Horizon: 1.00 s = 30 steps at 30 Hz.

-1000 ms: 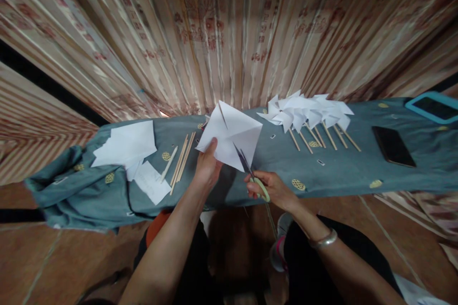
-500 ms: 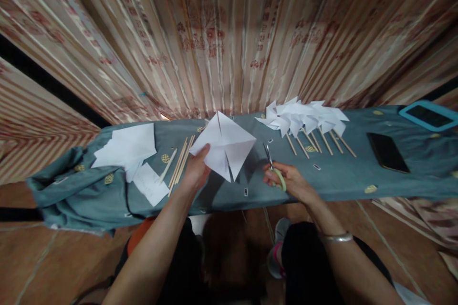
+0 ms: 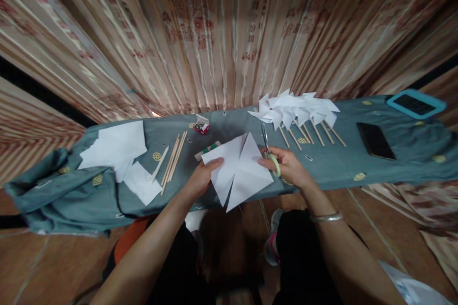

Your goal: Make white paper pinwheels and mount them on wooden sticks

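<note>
A white square of paper [image 3: 238,169] with slits cut inward from its corners is held above the table's front edge. My left hand [image 3: 202,176] pinches its left side, thumb on top. Scissors [image 3: 274,162] with pale green handles sit in my right hand [image 3: 288,167], blades pointing away from me. The right thumb also rests at the paper's right edge. Behind the paper, partly covered by it, lies a green and white packet [image 3: 200,152]. Farther back stands a small open red box [image 3: 202,127] with tiny metal bits in it.
Paper pinwheels [image 3: 296,107] on wooden sticks lie in an overlapping row at the back right. Beyond them are a black phone [image 3: 375,140] and a blue-framed tablet [image 3: 416,104]. Leftward are loose sticks [image 3: 174,157], a white pen [image 3: 160,164] and stacked paper sheets [image 3: 114,143].
The paper has come nearer to me and turned, and my right hand has moved to its right edge with the scissors. The red box and green packet have come into view.
</note>
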Each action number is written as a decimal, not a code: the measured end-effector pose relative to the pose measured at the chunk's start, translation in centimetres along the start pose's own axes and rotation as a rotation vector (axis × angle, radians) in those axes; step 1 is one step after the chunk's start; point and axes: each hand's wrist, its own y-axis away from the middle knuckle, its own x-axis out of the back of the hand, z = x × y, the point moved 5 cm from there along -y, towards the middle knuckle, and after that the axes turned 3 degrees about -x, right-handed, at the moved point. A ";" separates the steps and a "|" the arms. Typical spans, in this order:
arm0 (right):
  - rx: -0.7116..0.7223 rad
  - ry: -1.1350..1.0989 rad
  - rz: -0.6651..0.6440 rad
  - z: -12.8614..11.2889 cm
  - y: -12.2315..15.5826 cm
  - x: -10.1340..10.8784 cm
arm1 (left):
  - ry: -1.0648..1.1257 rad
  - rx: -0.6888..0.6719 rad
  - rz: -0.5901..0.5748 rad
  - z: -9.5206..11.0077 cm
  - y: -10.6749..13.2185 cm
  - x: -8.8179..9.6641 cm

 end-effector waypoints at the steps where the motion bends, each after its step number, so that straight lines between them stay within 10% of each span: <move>1: -0.010 -0.011 -0.024 0.1 0.0 -0.1 | -0.014 0.000 -0.011 -0.2 0.0 0.0; 11: -0.074 -0.090 -0.058 1.1 -0.1 -0.5 | -0.103 -0.005 -0.074 -0.6 -0.4 -0.1; 22: 0.085 -0.371 0.424 0.3 -1.3 -0.4 | 0.326 0.005 -0.352 0.8 1.0 -3.6; 30: 0.154 -0.389 0.368 0.2 -2.4 -2.7 | 0.221 -0.189 -0.151 0.9 0.6 -4.7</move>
